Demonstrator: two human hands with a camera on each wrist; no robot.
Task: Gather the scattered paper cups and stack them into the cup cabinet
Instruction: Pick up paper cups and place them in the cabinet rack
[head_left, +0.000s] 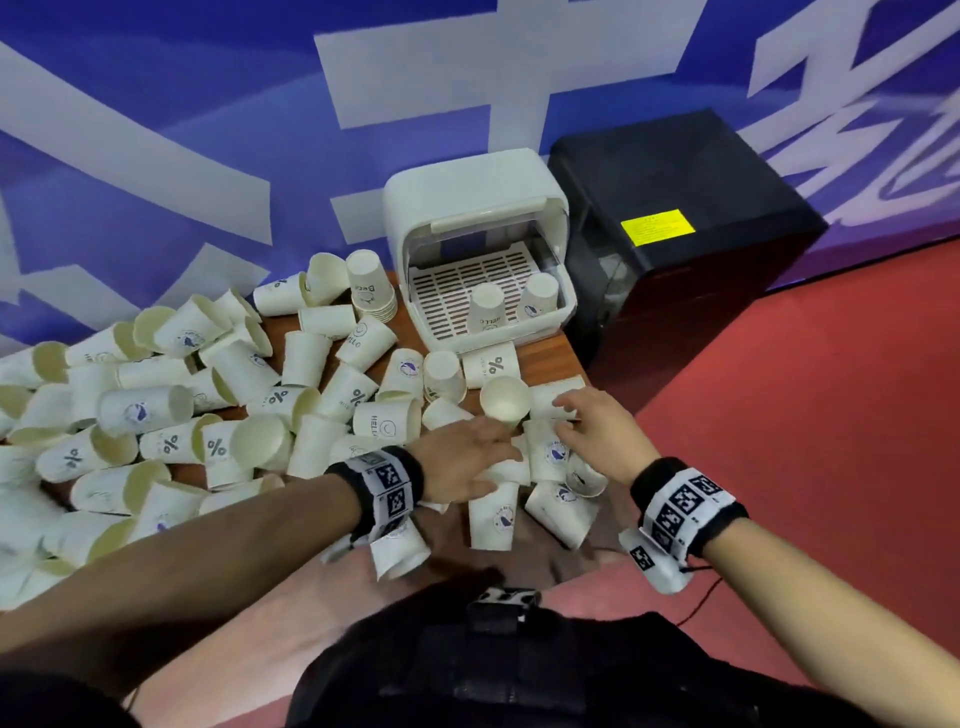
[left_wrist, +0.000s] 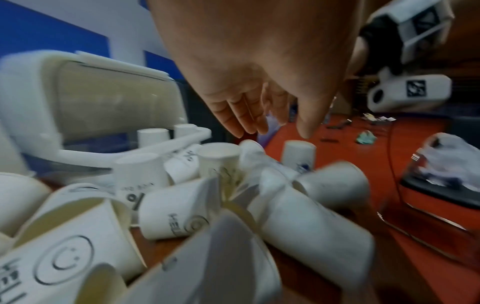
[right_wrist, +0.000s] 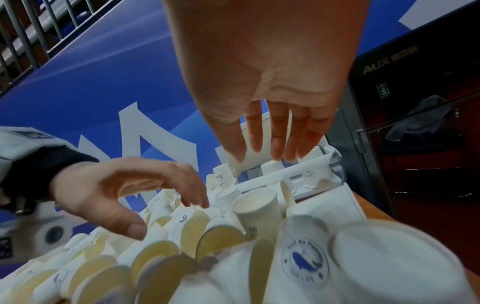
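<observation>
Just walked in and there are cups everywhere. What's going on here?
A person is gathering scattered paper cups from a wooden table into the open white cup cabinet. Two upside-down cups already stand on its rack. Both hands are over the pile near the table's right end: the left hand and the right hand are open, gripping nothing yet.

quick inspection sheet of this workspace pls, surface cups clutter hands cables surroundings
surface: brown wooden table, mostly buried under cups
job's things: scattered paper cups lying on their sides; white cup cabinet open, two upside-down cups on its slotted tray
clutter: nothing seen apart from the cups
hands: left hand and right hand both open over the nearest cups, gripping nothing
cables: thin cable by the right wrist
surroundings: blue banner wall, black appliance, red floor
</observation>
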